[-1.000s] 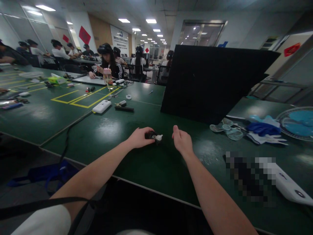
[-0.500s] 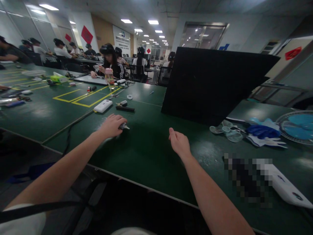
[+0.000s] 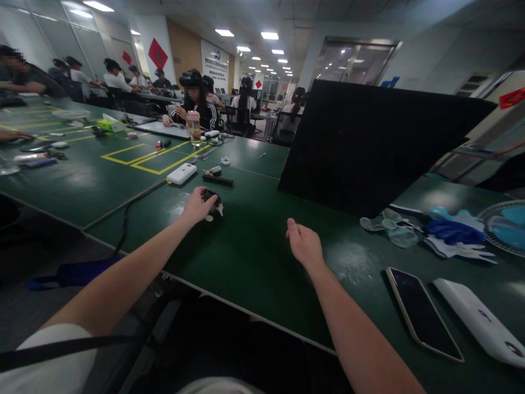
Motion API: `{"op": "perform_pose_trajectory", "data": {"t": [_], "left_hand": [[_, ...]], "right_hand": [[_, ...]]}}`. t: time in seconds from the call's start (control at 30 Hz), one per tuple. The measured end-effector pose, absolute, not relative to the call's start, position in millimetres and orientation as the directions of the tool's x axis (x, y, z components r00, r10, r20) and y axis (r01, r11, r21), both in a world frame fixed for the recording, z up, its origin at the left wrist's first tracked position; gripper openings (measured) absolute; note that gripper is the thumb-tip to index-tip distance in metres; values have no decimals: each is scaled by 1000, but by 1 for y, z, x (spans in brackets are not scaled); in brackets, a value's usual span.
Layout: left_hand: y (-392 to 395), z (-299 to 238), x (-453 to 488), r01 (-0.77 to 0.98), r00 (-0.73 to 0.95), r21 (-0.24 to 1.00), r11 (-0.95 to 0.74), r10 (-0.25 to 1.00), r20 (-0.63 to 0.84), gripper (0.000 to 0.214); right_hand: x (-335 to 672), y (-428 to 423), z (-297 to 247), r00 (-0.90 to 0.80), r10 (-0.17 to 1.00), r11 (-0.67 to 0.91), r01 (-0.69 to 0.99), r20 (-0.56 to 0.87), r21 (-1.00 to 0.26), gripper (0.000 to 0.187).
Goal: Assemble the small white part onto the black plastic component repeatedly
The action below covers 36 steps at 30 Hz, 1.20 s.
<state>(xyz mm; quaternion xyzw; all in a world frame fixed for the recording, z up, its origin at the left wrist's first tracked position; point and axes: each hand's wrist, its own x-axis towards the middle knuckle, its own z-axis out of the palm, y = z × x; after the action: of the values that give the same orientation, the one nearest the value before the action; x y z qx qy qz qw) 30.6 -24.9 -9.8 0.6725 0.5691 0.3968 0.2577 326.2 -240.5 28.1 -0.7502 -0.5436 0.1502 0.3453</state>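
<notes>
My left hand (image 3: 197,204) reaches out over the green table (image 3: 254,257) and is closed on a small black object with a white tip (image 3: 214,201), which rests on the table surface. My right hand (image 3: 304,244) hovers just above the table nearer to me, fingers loosely curled with nothing in them. A white power bank (image 3: 181,173) and a thin black bar (image 3: 217,179) lie just beyond my left hand.
A large black board (image 3: 369,142) stands upright at the back right. A phone (image 3: 422,312) and a white device (image 3: 478,320) lie at the right. Blue and white gloves (image 3: 451,235), clear plastic discs (image 3: 385,227) and a blue fan (image 3: 506,227) sit further right. People sit at tables behind.
My left hand carried the small black object from in front of me out to the left and set it down on the table. My right hand stayed roughly in place.
</notes>
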Motion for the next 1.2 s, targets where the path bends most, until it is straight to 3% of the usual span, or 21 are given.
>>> {"op": "perform_pose_trajectory", "data": {"t": [0.1, 0.23, 0.5, 0.6, 0.8, 0.9, 1.0, 1.1, 1.2], "left_hand": [[-35, -9, 54, 636, 177, 705, -313, 949, 261, 51], [-55, -5, 88, 601, 330, 676, -426, 903, 276, 51], [-109, 4, 169, 516, 659, 632, -579, 739, 140, 54], [-131, 3, 196, 452, 727, 628, -633, 669, 152, 54], [-168, 5, 228, 297, 819, 660, -690, 540, 196, 49], [-165, 12, 221, 175, 731, 700, -692, 568, 379, 46], [-144, 14, 196, 161, 460, 760, -630, 729, 507, 42], [-116, 6, 160, 282, 291, 781, -557, 825, 484, 41], [-100, -3, 129, 338, 332, 822, -458, 876, 350, 43]], "right_hand": [[325, -241, 30, 379, 911, -179, 716, 160, -675, 68], [328, -241, 32, 423, 887, -186, 693, 184, -696, 68], [357, -237, 25, 567, 793, -231, 619, 223, -751, 71], [367, -229, 18, 618, 733, -244, 630, 285, -738, 73], [371, -224, 17, 593, 757, -204, 614, 275, -762, 73], [373, -229, 25, 603, 720, -169, 633, 344, -755, 73], [371, -235, 34, 499, 782, -148, 730, 373, -667, 64], [357, -240, 37, 239, 941, -98, 869, 239, -485, 50], [336, -242, 32, 88, 988, -40, 939, 126, -341, 42]]}}
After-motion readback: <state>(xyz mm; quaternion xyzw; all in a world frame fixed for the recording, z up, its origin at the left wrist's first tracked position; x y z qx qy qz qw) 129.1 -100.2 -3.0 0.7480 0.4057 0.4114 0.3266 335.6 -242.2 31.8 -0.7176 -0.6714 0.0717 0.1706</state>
